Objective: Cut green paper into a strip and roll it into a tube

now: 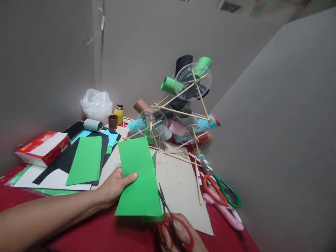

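Observation:
A green sheet of paper (139,175) is pinched in my left hand (115,185), thumb on its face and the fingers behind it, hidden. My right hand (187,232) grips a pair of red-handled scissors (181,224), with fingers through the loops. The blades stand apart, pointing away from me, beside the sheet's lower right edge. Whether they touch the paper I cannot tell. Under the sheet lies a pale grey board (181,182). Another green sheet (88,157) rests on black paper to the left.
Behind the board stands a stick frame (181,112) with clear plastic discs and coloured paper tubes. Orange-handled scissors (214,190) and a pink cutter (231,217) lie at right. A red tissue pack (43,148), yellow bottle (119,113) and white plastic bag (96,105) sit left. Grey panels enclose the red-covered table.

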The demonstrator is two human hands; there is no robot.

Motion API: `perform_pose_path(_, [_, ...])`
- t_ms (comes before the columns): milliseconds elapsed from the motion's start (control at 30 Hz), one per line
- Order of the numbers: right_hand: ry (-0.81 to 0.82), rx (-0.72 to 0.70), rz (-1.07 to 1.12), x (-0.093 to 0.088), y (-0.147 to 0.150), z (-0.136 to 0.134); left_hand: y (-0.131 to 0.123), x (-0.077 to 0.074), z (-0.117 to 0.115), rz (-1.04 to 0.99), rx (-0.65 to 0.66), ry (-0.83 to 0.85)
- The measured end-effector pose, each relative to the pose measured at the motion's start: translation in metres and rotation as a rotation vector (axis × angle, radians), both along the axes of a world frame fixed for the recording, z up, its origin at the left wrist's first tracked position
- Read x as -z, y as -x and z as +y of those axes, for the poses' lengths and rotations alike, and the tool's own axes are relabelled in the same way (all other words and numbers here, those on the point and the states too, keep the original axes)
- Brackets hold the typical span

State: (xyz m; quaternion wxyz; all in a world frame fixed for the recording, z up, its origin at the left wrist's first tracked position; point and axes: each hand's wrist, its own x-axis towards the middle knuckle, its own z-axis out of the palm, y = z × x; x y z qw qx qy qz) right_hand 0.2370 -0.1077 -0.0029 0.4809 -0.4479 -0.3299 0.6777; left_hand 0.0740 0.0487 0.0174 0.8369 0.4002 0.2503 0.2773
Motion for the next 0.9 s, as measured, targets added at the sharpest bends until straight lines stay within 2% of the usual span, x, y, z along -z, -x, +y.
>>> perform_pose_path(100, [-0.012,0.031,0.106,-0.001,0.001,0.001,0.000,-0.003,0.006,-0.021,0.040,0.092])
perform_pose_path(233, [0.037,0.060,0.247,-0.016,0.006,0.000,-0.001,-0.006,0.010,-0.036,0.056,0.115])
perform_pose_path(400, [0.062,0.035,0.217,-0.031,0.010,0.002,-0.001,-0.008,0.006,0.021,0.041,0.078])
perform_pose_path(667, [-0.014,0.105,0.262,-0.034,0.018,0.012,0.000,-0.003,0.000,0.071,0.059,0.012])
perform_pose_path(900, [-0.050,0.130,0.262,-0.033,0.019,0.018,0.000,-0.005,-0.009,0.093,0.110,-0.062])
